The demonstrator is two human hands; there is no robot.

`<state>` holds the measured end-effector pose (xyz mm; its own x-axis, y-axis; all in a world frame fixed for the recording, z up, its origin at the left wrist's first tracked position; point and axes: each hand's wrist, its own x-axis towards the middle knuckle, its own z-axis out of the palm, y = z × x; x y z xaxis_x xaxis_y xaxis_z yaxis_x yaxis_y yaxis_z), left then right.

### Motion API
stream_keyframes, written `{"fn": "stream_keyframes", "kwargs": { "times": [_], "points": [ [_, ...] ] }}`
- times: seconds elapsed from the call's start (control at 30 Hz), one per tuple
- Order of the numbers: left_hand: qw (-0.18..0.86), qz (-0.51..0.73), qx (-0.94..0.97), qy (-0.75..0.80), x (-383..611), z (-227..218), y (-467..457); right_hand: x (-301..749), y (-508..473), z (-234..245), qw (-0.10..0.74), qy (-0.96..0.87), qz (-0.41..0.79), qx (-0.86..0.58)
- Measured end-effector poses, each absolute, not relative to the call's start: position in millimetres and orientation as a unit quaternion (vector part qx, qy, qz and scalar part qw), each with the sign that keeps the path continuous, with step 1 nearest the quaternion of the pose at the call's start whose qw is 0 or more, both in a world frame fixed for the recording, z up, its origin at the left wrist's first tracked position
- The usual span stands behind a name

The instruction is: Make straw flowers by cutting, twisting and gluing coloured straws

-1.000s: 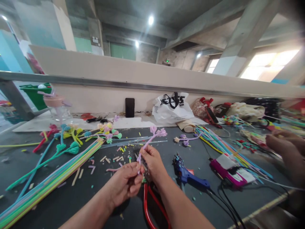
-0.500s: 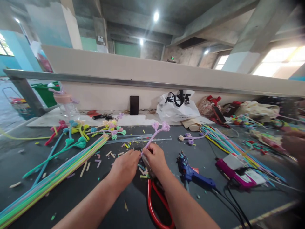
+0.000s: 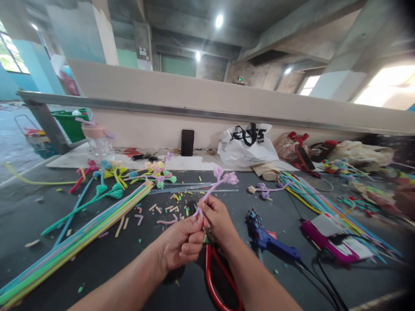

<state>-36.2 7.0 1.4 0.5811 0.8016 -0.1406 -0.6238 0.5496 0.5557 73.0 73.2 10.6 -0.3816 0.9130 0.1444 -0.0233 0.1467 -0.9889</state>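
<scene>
From the hands, the pale lilac fuzzy sprig with knobbly flower heads (image 3: pixel 212 189) rises toward one o'clock: the right hand (image 3: pixel 218 216) pinches its stem, while the left hand (image 3: pixel 184 242) closes thumb and fingers on its lower end, tips nearly meeting. Its blooms look formed, so the blossom part seems done and the lower stem appears to be the part in work; how that end is fixed is hidden by the fingers. The red-handled metal cutting tool (image 3: pixel 209 263) lies at six o'clock, its blades mostly covered. Similar pieces look further made up: a green fuzzy flower stem (image 3: pixel 109 190) at ten o'clock and a purple-and-cream sprig (image 3: pixel 265 195) at two. Plenty of material seems left, judging by the long bundle of pastel fuzzy stems (image 3: pixel 87 237) at nine o'clock. A blue plastic glue gun (image 3: pixel 275 246) sits unheld at four. For writing, the crumpled white carrier bag (image 3: pixel 240 153) at one o'clock shows bold black letters, folded and crossed by its black handle, so no word reads surely.
</scene>
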Motion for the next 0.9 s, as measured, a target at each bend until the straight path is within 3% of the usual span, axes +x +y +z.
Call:
{"fn": "stream_keyframes", "kwargs": {
  "times": [0.13,0.33,0.6,0.73,0.9],
  "points": [
    [0.794,0.456,0.306,0.261,-45,10,4,77,79,13,0.425,-0.686,0.432,-0.402],
    [0.781,0.497,0.248,0.286,-66,17,15,79,79,18,0.417,-0.705,0.405,-0.406],
    [0.808,0.448,0.189,0.333,-61,8,21,76,73,11,0.471,-0.557,0.613,-0.305],
    [0.848,0.361,0.207,0.329,-51,8,16,73,70,13,0.456,-0.526,0.654,-0.295],
    [0.888,0.327,0.254,0.200,-47,8,8,73,76,9,0.460,-0.530,0.644,-0.304]
  ]
}}
